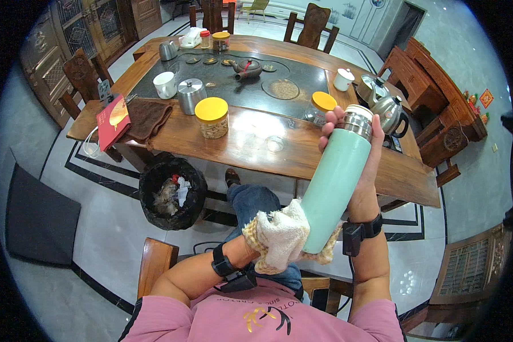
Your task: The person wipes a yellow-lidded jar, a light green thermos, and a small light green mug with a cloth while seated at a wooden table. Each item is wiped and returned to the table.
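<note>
A mint-green thermos flask (339,176) with a steel collar and pale lid is held tilted in front of me, its top toward the table. My right hand (375,142) is closed around its upper end, fingers at the collar's left and thumb at its right. At the lower end, a worn white-and-yellow cloth (282,233) presses against the flask's side and shows behind its base too. My left hand (248,248) holds this cloth, which covers the fingers. Just beyond the flask's top stands a glass jar with a yellow lid (324,101).
The wooden tea table (256,145) spans the front. On it stand a yellow-lidded jar (212,118), steel canister (192,97), white mug (165,85), dark teapot (247,69), steel kettle (389,114), brown towel (148,121) and red bag (113,122). A black-lined bin (148,199) stands below left.
</note>
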Available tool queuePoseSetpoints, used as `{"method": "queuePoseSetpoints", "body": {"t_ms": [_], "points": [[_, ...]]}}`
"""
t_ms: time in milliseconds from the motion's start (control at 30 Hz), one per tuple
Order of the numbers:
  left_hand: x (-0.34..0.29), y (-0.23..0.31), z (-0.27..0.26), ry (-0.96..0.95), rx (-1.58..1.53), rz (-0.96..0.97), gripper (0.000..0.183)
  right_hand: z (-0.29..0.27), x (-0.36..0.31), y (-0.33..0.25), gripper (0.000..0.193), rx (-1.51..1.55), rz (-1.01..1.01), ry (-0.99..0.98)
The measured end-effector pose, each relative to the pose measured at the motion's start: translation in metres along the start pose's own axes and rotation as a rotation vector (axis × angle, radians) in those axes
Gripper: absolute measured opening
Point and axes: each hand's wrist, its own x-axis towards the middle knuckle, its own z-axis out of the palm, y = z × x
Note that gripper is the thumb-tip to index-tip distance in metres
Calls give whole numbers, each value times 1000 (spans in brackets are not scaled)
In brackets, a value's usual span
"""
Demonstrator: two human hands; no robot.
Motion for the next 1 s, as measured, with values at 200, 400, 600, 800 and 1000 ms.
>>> {"method": "queuePoseSetpoints", "body": {"t_ms": [200,400,600,800,1000], "points": [[21,78,-8,248,-857,197,76,10,-21,23,83,-502,-4,189],[19,103,0,492,-342,519,115,16,-32,50,86,-760,-81,287],[25,90,-4,462,-617,421,84,5,-26,47,91,-550,12,152],[25,49,-14,239,-560,367,59,2,-25,46,82,-511,-45,290],[2,37,-16,423,-1292,35,49,-16,-24,25,80,-710,-135,307]]}}
